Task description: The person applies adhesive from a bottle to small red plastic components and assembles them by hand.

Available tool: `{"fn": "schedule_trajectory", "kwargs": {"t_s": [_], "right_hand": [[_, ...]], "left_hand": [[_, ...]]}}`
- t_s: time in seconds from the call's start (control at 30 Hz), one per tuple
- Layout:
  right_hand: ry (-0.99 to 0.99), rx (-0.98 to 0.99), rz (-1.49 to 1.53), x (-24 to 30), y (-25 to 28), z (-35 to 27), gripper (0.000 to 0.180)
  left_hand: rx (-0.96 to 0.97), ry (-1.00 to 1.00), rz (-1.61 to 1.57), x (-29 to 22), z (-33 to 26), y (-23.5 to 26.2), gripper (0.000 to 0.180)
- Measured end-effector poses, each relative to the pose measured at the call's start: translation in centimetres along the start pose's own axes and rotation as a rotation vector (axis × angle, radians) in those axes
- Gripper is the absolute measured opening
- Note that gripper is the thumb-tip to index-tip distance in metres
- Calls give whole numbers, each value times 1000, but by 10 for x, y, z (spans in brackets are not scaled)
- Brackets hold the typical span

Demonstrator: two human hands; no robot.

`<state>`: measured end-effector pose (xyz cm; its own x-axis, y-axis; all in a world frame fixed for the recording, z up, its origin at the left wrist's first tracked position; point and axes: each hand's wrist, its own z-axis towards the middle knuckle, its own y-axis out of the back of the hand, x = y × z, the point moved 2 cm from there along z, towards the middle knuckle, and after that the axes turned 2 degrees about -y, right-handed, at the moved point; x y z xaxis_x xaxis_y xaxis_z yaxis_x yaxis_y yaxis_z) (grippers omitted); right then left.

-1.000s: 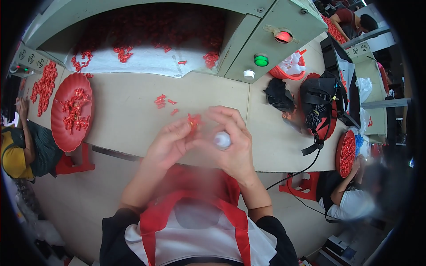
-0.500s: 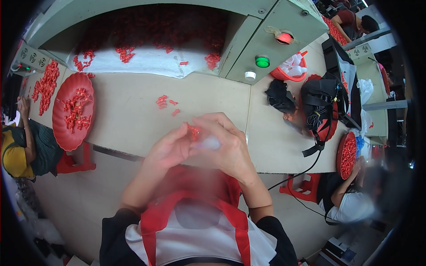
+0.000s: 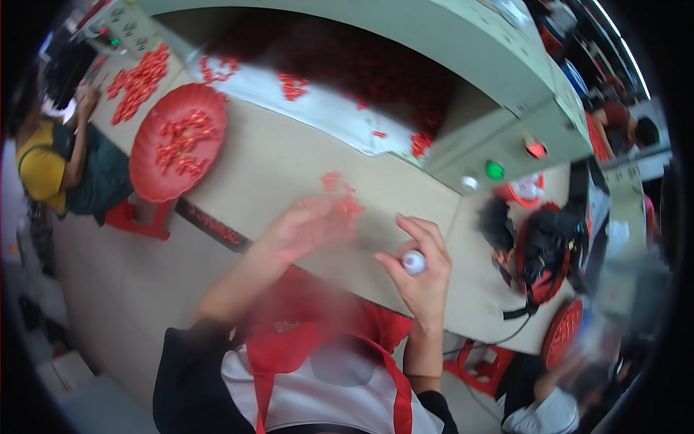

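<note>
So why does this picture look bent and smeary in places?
Head view: a fisheye lens bows the long grey machine and ends in a black rim. The left hand, by the small red pieces, is smeared, probably by motion. The right hand holding a small white round object is sharper. Lighting is soft, without harsh glare.

Beige table (image 3: 289, 173) with red tray (image 3: 177, 152), red pieces (image 3: 340, 189)

Bare beige tabletop (image 3: 267, 173) lies open between the round red plastic tray (image 3: 176, 150) and a small scatter of red pieces (image 3: 338, 189), apparently loose; the grey-green machine housing (image 3: 463, 65) blocks the far side.
</note>
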<state>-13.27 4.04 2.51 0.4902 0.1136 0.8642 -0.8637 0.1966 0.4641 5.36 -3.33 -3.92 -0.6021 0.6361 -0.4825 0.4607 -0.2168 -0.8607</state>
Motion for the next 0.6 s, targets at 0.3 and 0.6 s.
{"fn": "schedule_trajectory", "kwargs": {"t_s": [0.3, 0.6], "right_hand": [[-118, -8, 29, -19, -1, -2, 40], [-149, -11, 22, -29, 2, 6, 35]], "left_hand": [[-1045, -846, 2040, -207, -36, 60, 34], [-1109, -899, 2487, -237, 2, 85, 35]]}}
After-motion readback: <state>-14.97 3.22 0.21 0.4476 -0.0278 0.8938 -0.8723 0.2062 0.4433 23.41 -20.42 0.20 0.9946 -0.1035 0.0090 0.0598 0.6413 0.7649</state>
